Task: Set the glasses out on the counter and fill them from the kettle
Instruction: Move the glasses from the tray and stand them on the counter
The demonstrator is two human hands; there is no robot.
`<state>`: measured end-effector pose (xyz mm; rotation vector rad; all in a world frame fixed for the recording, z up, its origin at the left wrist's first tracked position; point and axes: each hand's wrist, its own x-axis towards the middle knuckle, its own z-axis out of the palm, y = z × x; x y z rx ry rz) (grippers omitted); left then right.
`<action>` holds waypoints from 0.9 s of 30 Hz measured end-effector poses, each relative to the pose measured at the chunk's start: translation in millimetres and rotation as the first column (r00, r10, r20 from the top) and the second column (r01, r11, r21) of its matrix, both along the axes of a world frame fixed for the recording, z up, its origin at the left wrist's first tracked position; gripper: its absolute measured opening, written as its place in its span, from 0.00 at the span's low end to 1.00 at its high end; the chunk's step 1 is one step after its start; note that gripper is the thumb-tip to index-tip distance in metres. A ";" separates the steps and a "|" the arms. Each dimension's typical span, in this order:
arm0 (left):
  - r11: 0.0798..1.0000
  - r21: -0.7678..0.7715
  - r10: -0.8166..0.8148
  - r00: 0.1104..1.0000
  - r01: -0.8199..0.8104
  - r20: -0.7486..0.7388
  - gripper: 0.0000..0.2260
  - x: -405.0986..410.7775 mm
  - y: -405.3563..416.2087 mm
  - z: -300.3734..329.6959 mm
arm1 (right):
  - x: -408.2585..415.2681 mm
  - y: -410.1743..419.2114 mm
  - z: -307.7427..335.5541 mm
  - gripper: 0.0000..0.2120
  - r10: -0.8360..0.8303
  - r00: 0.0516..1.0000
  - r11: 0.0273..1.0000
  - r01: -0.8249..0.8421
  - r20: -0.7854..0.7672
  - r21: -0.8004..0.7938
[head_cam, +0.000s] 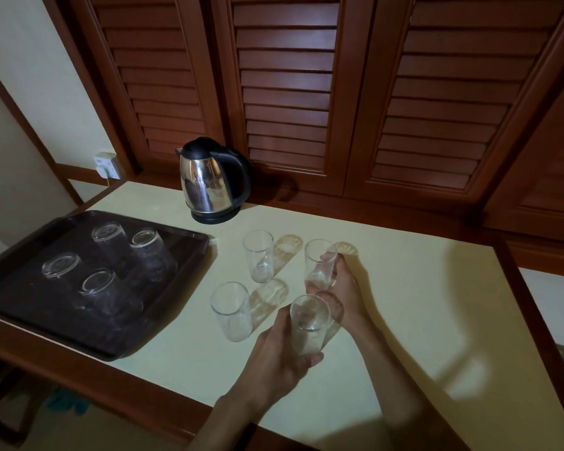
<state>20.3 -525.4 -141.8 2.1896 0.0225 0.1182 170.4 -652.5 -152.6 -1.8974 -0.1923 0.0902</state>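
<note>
Pale yellow counter w/ dark wood edging [404, 320] runs under brown louvred wooden doors [287, 92]. Dark brown rectangular tray [10, 288] sits at counter's left end w/ four clear glasses upside down [101, 284] on it. Shiny steel kettle w/ black lid & handle [210, 182] stands on its black base at the back, just behind tray's far corner. Four clear upright tumblers stand on counter right of tray, approx. a square. Left hand [280, 356] is wrapped round near-right glass [310, 323]; right hand [342, 288] is curled round far-right glass [319, 263]. Near-left glass [232, 310] & far-left glass [258, 260] stand free.
</note>
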 end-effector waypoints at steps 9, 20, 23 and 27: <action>1.000 -0.014 -0.011 0.999 0.011 -0.043 0.24 4.0 3.9 -4.3 | -1.8 -8.0 5.8 0.26 0.017 0.999 0.998 -0.015 -0.044 0.063; 0.999 0.005 -0.039 0.997 0.040 -0.060 0.25 3.2 7.3 -4.9 | -3.4 -8.2 8.6 0.19 0.018 0.979 0.981 0.021 -0.202 0.192; 0.999 -0.008 -0.042 0.997 0.042 -0.063 0.25 2.6 6.8 -6.5 | -4.5 -7.8 11.2 0.18 0.016 0.980 0.982 0.021 -0.198 0.186; 0.999 -0.006 -0.055 0.997 0.054 -0.059 0.25 2.9 8.0 -5.5 | -6.0 -5.9 15.8 0.19 0.012 0.977 0.972 0.039 -0.215 0.232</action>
